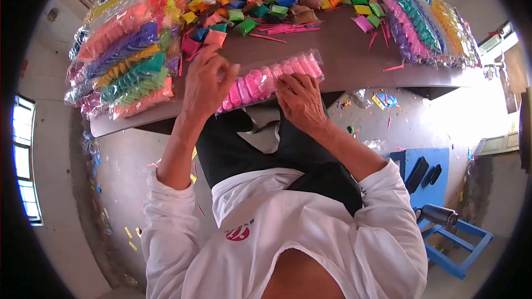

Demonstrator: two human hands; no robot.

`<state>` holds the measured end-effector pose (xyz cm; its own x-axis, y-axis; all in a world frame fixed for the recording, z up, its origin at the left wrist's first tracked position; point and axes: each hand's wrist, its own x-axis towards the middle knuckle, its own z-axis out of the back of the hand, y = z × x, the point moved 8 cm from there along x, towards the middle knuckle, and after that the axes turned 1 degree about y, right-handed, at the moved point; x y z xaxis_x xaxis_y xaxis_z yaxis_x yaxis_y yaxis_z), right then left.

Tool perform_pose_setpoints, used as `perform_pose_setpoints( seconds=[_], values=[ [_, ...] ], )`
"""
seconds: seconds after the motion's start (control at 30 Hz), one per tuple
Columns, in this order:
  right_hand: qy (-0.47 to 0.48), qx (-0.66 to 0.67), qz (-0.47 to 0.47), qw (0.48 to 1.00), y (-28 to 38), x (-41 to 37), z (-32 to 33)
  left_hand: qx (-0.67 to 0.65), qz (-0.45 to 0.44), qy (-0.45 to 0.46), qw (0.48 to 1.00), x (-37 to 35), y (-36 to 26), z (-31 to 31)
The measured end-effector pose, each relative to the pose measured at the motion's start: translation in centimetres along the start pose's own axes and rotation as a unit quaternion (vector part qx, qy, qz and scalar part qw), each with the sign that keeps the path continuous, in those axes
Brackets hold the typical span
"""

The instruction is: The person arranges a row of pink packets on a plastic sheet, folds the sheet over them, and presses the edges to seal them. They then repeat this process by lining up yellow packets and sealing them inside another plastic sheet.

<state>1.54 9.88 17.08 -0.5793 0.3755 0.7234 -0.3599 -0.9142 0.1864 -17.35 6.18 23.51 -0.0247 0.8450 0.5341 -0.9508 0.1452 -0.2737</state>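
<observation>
A long clear plastic bag of pink packets (pixel 244 89) lies slantwise along the table's near edge. My right hand (pixel 302 99) grips its near side toward the right end, fingers curled over the plastic. Above the bag's left end is my left hand (pixel 206 83), loosely curled with the thumb apart from the fingers; I see nothing held in it. Just beyond its fingertips lies a salmon-coloured packet (pixel 215 38); whether they touch cannot be made out.
Loose colourful packets (pixel 260 0) heap across the back of the brown table (pixel 343 44). Filled bags are stacked at left (pixel 133 72) and right (pixel 426 27). Pink sticks (pixel 291 29) lie mid-table. A blue stool (pixel 429 171) with a metal flask (pixel 438 215) stands at my right.
</observation>
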Motion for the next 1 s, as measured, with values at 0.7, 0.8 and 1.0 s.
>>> perform_pose_setpoints(
  seconds=[0.7,0.8,1.0],
  values=[
    [0.086,-0.039,-0.046,0.994,0.7,1.0,0.0,0.007,0.065,0.162,0.985,0.1,0.9,-4.3],
    [0.102,-0.052,-0.05,0.992,0.7,1.0,-0.2,0.019,0.064,0.16,0.985,0.2,1.4,-4.6],
    [0.117,-0.073,-0.059,0.989,0.9,1.0,-0.5,0.023,0.052,0.162,0.985,0.3,0.7,-4.4]
  ],
)
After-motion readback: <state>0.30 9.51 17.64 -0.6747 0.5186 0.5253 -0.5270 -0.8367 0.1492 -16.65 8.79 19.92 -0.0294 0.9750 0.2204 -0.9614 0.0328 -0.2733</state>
